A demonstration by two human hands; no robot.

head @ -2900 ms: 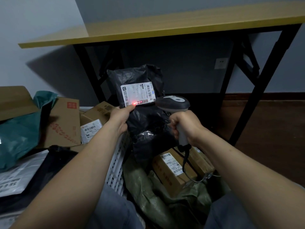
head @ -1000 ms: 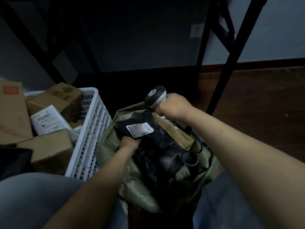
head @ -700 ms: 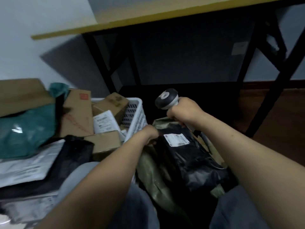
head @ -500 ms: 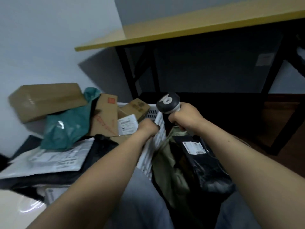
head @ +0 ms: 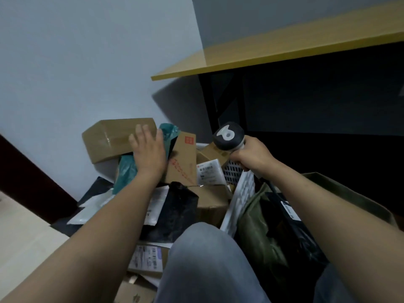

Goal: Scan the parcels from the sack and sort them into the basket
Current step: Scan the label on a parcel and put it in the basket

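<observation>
Hands: left hand (head: 150, 154) lies flat against cardboard box (head: 109, 138); right hand (head: 251, 157) grips scanner (head: 228, 136).

- Dim and cool grey-blue overall; the pale wall (head: 87, 62) at upper left is the brightest, evenly lit area.
- The table (head: 284, 47) throws a soft-edged shadow on that wall, and the space beneath it is almost black.
- Inside the sack (head: 251, 226), dark wrapping loses nearly all detail.
- The left hand (head: 148, 154) looks slightly soft at the fingers; print on the label (head: 208, 173) is unreadable.
- Faint sheen on the taped box (head: 109, 138).
- Wide-angle bending: the tabletop slants, and both forearms swell toward the 2 lower corners.
</observation>
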